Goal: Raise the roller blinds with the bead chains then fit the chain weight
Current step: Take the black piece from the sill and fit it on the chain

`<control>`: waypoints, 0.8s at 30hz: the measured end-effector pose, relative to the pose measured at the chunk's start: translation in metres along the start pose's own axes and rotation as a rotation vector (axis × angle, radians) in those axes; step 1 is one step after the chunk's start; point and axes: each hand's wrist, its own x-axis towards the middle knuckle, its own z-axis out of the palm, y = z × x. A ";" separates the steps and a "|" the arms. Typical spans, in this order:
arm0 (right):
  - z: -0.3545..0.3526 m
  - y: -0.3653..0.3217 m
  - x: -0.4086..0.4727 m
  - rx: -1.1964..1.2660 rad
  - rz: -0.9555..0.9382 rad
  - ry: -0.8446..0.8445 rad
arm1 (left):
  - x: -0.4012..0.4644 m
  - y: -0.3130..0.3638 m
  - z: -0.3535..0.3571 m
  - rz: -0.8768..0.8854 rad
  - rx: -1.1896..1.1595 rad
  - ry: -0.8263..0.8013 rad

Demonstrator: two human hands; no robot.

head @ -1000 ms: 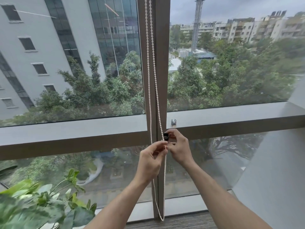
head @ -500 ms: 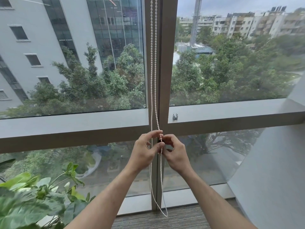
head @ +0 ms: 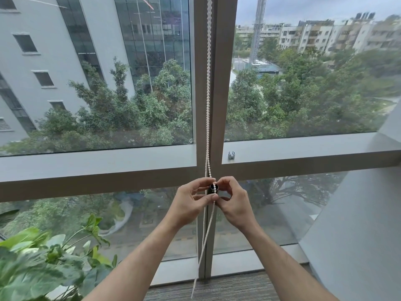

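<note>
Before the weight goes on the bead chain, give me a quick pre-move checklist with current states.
1. Blind raised clear of the glass: ok, none in view.
2. Black chain weight in hand: ok, held between both hands.
3. Left hand pinching the bead chain: ok.
4. Right hand on the weight: ok.
5. Beads seated in the weight: cannot tell.
6. Chain loop hanging free below: ok.

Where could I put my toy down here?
On the grey ledge left of the bead chain, or right of the small clip. It's crowded in the middle, where both hands hold the chain, and by the plant.
</note>
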 end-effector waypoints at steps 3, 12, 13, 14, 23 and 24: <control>-0.001 0.003 0.000 0.008 0.016 -0.025 | 0.001 -0.002 0.000 0.010 -0.009 0.011; -0.007 0.019 0.005 0.039 0.072 -0.080 | 0.005 -0.006 0.002 0.015 -0.038 0.038; -0.009 0.019 0.006 0.036 0.072 -0.070 | 0.005 -0.006 0.002 0.013 -0.047 0.044; -0.010 0.020 0.009 0.037 0.073 -0.048 | 0.006 -0.006 0.002 0.011 -0.056 0.046; -0.026 0.030 0.065 -0.109 0.304 0.332 | 0.005 -0.008 0.007 -0.011 -0.061 0.017; -0.027 0.032 0.075 -0.154 0.305 0.349 | 0.004 -0.009 0.008 -0.014 -0.065 0.010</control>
